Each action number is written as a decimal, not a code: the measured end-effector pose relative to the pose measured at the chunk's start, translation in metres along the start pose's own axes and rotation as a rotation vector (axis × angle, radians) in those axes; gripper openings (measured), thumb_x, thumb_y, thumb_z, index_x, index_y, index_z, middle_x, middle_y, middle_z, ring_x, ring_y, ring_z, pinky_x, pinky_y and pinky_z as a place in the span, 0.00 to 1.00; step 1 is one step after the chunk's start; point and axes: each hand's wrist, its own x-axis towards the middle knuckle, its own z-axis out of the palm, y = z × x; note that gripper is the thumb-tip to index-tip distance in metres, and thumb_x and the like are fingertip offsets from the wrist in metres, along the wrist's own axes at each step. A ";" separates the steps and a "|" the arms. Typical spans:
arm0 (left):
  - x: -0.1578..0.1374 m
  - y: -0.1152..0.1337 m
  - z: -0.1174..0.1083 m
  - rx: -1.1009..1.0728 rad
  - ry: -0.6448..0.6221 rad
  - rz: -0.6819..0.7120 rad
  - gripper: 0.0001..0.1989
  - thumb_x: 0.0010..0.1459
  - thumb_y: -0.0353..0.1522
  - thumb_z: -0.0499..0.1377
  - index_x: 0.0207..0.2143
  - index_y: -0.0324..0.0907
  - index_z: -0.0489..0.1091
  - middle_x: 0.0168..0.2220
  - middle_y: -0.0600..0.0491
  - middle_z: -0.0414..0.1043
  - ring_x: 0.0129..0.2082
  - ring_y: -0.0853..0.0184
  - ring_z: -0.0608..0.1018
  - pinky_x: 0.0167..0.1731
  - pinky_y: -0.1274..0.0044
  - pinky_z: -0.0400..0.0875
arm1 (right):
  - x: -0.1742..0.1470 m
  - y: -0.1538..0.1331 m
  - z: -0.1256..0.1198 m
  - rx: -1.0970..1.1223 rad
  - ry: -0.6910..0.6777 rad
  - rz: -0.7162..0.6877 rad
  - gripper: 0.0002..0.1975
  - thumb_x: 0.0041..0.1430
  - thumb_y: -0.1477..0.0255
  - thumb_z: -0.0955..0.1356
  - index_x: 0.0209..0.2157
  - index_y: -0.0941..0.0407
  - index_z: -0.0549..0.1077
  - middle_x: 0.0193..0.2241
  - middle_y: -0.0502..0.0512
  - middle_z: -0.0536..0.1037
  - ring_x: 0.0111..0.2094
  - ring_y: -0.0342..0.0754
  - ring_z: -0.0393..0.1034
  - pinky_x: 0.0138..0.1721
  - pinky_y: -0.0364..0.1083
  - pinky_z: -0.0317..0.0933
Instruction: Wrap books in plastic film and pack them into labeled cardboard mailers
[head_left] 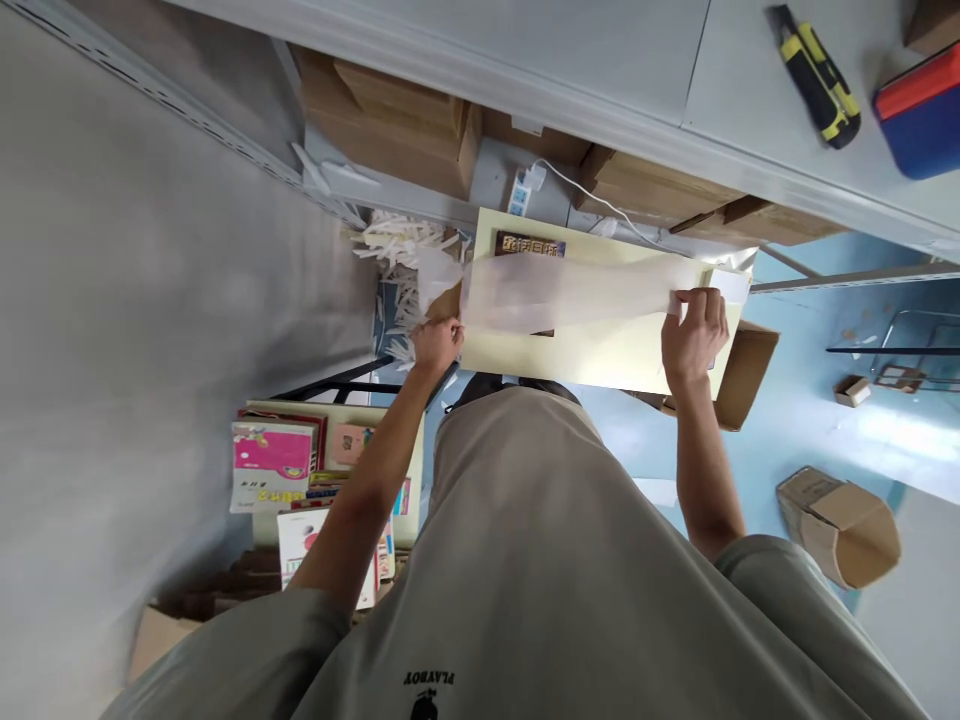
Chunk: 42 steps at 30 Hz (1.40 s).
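Note:
A translucent whitish sheet (600,290), thin like film or tracing paper, is stretched lengthwise over a cream board (600,360). Beneath its left part lies a dark-covered book (529,244) with gold lettering, dimly visible through the sheet. My left hand (439,345) is closed in a pinch at the sheet's left end, by the board's left edge. At the opposite end my right hand (696,330) pinches the sheet between thumb and fingers. A small pale item (727,287) lies at the board's right end, partly hidden by that hand.
Paper strips (405,250) heap up left of the board. Stacked books (274,460) lie at lower left. Cardboard boxes (397,130) and a power strip (519,192) sit behind. On the shelf above is a utility knife (817,80). An open carton (840,525) stands at right.

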 end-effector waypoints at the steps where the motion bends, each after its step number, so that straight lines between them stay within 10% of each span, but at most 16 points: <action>1: 0.003 -0.005 0.001 -0.016 -0.005 -0.004 0.13 0.76 0.34 0.58 0.49 0.45 0.83 0.56 0.37 0.88 0.60 0.46 0.87 0.62 0.61 0.77 | -0.001 -0.008 -0.004 -0.002 0.009 -0.009 0.20 0.88 0.64 0.60 0.47 0.55 0.80 0.45 0.66 0.83 0.51 0.62 0.83 0.56 0.63 0.79; 7: 0.013 -0.012 0.003 -0.129 0.022 0.094 0.23 0.73 0.33 0.61 0.67 0.40 0.78 0.68 0.35 0.83 0.69 0.46 0.83 0.73 0.59 0.75 | -0.001 -0.055 -0.032 -0.021 0.002 -0.051 0.21 0.89 0.63 0.59 0.49 0.54 0.80 0.45 0.65 0.83 0.52 0.62 0.83 0.55 0.63 0.80; 13: 0.010 0.037 0.020 -0.253 0.019 0.355 0.41 0.72 0.40 0.71 0.80 0.37 0.63 0.82 0.31 0.65 0.83 0.45 0.69 0.83 0.60 0.64 | -0.011 -0.086 -0.049 -0.040 0.001 -0.100 0.23 0.89 0.59 0.60 0.46 0.54 0.81 0.45 0.66 0.84 0.50 0.61 0.83 0.53 0.61 0.80; 23: 0.029 0.044 0.026 -0.389 0.325 0.274 0.08 0.69 0.24 0.65 0.46 0.45 0.78 0.55 0.40 0.86 0.59 0.49 0.87 0.64 0.63 0.79 | -0.015 -0.085 -0.057 0.003 0.051 -0.105 0.20 0.88 0.59 0.63 0.48 0.53 0.83 0.45 0.65 0.84 0.51 0.61 0.83 0.51 0.59 0.78; 33: 0.035 -0.012 -0.024 -0.445 0.742 0.031 0.03 0.76 0.32 0.60 0.48 0.44 0.74 0.50 0.44 0.84 0.54 0.56 0.86 0.63 0.66 0.80 | -0.009 -0.031 -0.008 0.047 -0.066 -0.049 0.16 0.85 0.70 0.62 0.47 0.54 0.83 0.47 0.64 0.83 0.52 0.60 0.82 0.54 0.60 0.79; 42: 0.000 0.027 -0.043 -0.230 0.749 0.066 0.13 0.72 0.28 0.59 0.54 0.43 0.79 0.57 0.41 0.82 0.63 0.51 0.84 0.69 0.62 0.78 | -0.020 0.057 0.006 0.177 0.261 0.014 0.14 0.85 0.67 0.65 0.49 0.52 0.83 0.50 0.66 0.84 0.59 0.65 0.85 0.60 0.68 0.79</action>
